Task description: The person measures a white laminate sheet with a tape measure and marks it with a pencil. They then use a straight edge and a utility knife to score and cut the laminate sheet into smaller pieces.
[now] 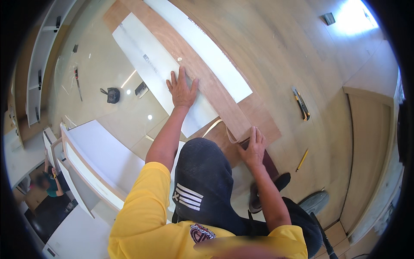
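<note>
A long reddish-brown wooden strip (202,82) lies diagonally on white boards and a wider wooden sheet. My left hand (183,91) rests with spread fingers across the strip's edge and the left white board (151,64). At the strip's near end is my right hand (254,149), its fingers stretched along the corner and its thumb apart. A thin pale band (231,134) curls out beside that end. Just under my right hand lies a dark brown piece (269,166), partly hidden by my hand and arm. Another white board (202,47) lies on the strip's right side.
A yellow-and-black utility knife (300,103) and a yellow pencil (302,159) lie on the floor at right. A black tape measure (112,95) sits at left. White cabinet parts (103,142) stand at lower left, near another person (54,183). A wooden panel (371,159) borders the right.
</note>
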`<control>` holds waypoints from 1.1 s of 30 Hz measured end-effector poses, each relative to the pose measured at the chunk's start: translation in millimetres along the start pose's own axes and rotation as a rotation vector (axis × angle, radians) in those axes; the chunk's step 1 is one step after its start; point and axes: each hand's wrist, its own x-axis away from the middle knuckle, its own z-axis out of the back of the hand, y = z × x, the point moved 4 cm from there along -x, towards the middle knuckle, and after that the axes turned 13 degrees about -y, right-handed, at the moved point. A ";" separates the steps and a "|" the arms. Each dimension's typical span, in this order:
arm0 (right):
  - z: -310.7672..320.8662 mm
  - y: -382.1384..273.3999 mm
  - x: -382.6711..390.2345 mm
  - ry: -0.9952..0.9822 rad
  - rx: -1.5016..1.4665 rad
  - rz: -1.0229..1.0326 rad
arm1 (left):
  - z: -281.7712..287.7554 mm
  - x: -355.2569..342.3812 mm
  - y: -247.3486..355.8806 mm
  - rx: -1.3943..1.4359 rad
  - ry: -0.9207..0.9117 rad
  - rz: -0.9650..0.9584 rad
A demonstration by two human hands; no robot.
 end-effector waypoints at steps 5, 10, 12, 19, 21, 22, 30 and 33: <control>-7.7 -20.6 -33.1 0.049 -0.043 -0.156 | 13.3 -3.3 4.9 0.055 0.043 -0.001; -11.4 -2.0 -17.7 0.086 -0.062 -0.129 | 27.6 -32.3 0.6 0.231 0.177 -0.041; -11.2 6.8 -4.5 0.095 -0.020 -0.104 | 24.3 -39.8 -1.5 0.107 0.207 -0.019; -7.4 10.8 -7.0 0.106 -0.042 -0.119 | 13.1 -45.1 -4.8 0.120 0.241 -0.044; -6.9 6.7 -18.4 0.100 -0.035 -0.104 | 12.4 -44.7 -3.2 0.151 0.204 -0.029; -6.0 4.7 -22.4 0.114 -0.042 -0.087 | 12.7 -44.0 -2.0 0.165 0.194 -0.030; 0.9 13.6 -11.9 0.094 -0.036 -0.077 | 12.3 -44.8 -1.8 0.168 0.185 0.010; -0.3 17.9 -10.0 0.102 -0.042 -0.069 | 10.6 -46.0 -3.7 0.132 0.144 0.019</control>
